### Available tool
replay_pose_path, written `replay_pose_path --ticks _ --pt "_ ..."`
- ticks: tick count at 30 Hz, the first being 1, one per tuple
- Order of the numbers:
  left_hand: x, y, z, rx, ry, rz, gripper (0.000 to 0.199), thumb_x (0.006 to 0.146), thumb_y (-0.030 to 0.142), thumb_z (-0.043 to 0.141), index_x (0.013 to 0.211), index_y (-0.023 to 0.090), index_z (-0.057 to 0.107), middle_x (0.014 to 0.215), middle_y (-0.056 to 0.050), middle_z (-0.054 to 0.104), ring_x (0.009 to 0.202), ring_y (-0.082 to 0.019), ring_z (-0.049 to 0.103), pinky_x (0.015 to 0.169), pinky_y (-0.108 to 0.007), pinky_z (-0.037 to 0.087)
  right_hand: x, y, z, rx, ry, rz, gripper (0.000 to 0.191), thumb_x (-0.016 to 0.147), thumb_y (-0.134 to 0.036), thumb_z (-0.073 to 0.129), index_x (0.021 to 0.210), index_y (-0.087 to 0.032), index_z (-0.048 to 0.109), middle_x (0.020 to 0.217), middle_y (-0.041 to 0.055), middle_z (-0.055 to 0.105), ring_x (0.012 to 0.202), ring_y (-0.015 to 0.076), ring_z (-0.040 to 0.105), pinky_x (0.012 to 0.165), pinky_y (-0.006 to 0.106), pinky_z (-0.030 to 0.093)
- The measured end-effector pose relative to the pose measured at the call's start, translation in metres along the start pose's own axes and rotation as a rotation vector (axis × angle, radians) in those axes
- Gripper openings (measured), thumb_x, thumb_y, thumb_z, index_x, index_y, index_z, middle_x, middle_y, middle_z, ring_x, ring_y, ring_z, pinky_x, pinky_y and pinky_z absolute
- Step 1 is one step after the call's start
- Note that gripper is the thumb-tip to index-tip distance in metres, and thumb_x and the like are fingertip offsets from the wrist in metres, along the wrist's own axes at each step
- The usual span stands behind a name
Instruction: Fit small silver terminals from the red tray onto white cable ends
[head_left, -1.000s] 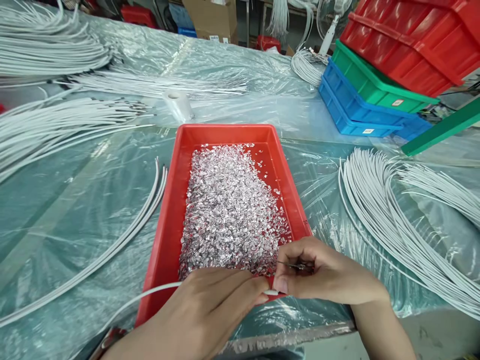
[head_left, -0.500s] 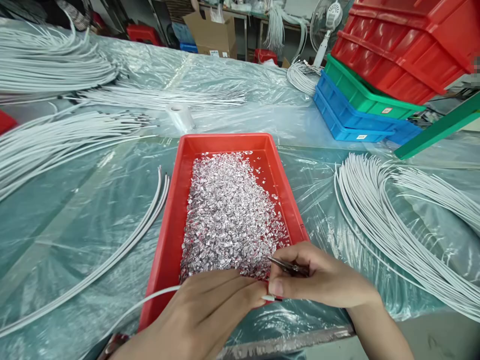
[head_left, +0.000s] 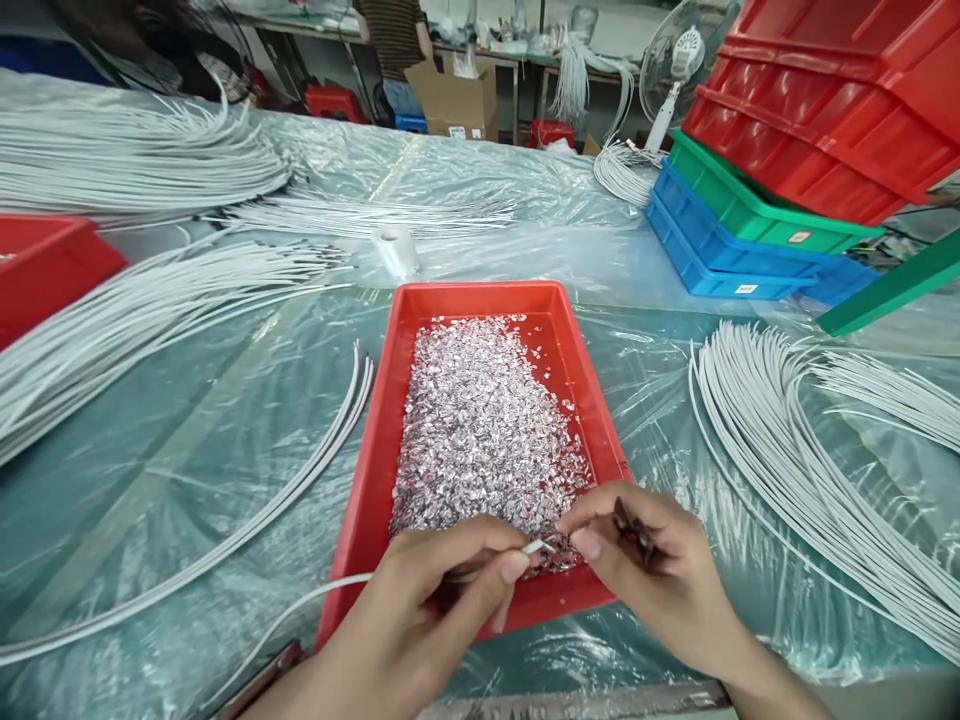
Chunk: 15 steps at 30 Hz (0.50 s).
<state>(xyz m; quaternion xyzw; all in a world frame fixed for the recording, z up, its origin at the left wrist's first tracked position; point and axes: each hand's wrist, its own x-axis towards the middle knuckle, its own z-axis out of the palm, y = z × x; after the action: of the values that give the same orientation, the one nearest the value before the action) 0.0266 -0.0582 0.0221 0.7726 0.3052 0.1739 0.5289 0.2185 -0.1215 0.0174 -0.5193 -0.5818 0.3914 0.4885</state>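
Observation:
My left hand [head_left: 442, 600] pinches a white cable [head_left: 289, 612] between thumb and fingertips, close to its stripped end. That end points right over the near part of a red tray [head_left: 354, 500]. Just beside it, the thumb and index finger of my right hand [head_left: 652, 565] come close together; whether anything fine is between them I cannot tell. A small dark metal tool [head_left: 636, 535] is tucked in the curled right hand, its kind partly hidden by the fingers. Shiny silver foil scraps [head_left: 487, 430] cover most of the tray's floor.
White cable bundles lie on the left [head_left: 172, 320] and right [head_left: 795, 450] of the plastic-covered table [head_left: 247, 480]. Stacked red, green and blue bins [head_left: 757, 220] stand back right. A clear roll [head_left: 396, 255] sits behind the tray; another red bin [head_left: 56, 265] is at left.
My left hand has turned, so its thumb now shows, and the cable end has risen over the tray. The tool has swung back into my right palm. The view has shifted left.

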Motion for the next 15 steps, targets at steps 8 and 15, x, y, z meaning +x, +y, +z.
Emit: replay_pose_path --ticks 8,15 --pt "-0.004 -0.007 0.005 -0.194 -0.082 -0.193 0.028 0.097 0.039 0.043 0.081 0.021 0.056 0.060 0.006 0.045 0.056 -0.010 0.042 0.048 -0.019 0.032 -0.001 0.002 0.008 -0.264 0.056 -0.294 0.017 0.083 -0.015 0.072 0.094 -0.021 0.062 0.075 -0.0039 0.070 0.052 0.0068 0.054 0.050 0.018 0.043" --pt "-0.003 -0.005 0.004 -0.174 -0.087 -0.175 0.028 0.096 0.039 0.042 0.083 0.021 0.059 0.059 0.005 0.049 0.054 -0.010 0.046 0.046 -0.021 0.032 0.001 -0.001 0.012 -0.305 0.102 -0.343 0.020 0.082 -0.001 0.060 0.091 -0.018 0.062 0.067 -0.0055 0.064 0.053 0.0048 0.055 0.051 0.014 0.043"
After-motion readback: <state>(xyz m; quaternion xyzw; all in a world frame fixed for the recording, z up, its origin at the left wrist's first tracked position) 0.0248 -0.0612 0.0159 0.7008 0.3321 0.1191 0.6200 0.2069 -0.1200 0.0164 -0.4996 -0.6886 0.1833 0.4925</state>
